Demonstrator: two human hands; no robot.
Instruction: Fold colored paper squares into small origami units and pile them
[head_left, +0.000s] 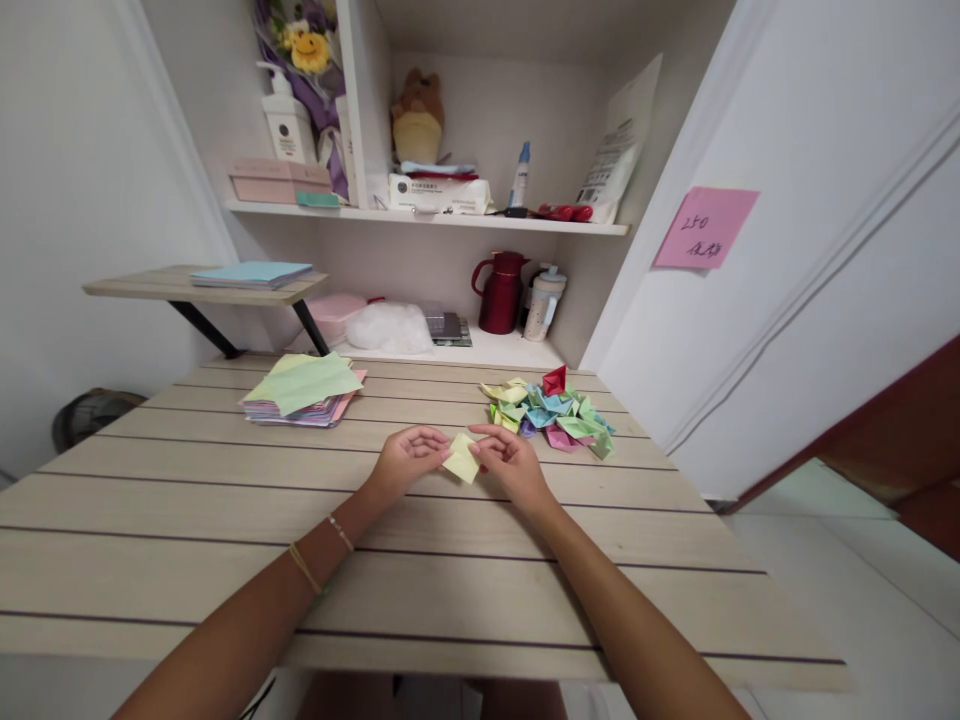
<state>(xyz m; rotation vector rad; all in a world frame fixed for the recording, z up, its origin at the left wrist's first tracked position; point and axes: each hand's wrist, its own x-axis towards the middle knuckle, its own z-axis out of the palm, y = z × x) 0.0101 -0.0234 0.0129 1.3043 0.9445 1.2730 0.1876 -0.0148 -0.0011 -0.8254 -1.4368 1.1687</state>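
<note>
Between my two hands is a small piece of folded pale-yellow paper (463,460), held just above the slatted wooden table. My left hand (409,460) pinches its left corner between thumb and fingers. On the opposite side, my right hand (514,465) grips the right edge, thumb in front, index finger stretched along the top. Past my right hand lies a heap of folded paper boats (551,410) in green, blue, yellow, pink and red. A stack of coloured paper sheets (304,390), pale green on top, sits beyond my left hand.
Blue sheets (251,273) rest on a small raised shelf (142,284) at the left. Along the back stand a dark red jug (501,295), a pale tumbler (545,305) and a white plastic bag (390,328). The table's front edge (450,672) is near me.
</note>
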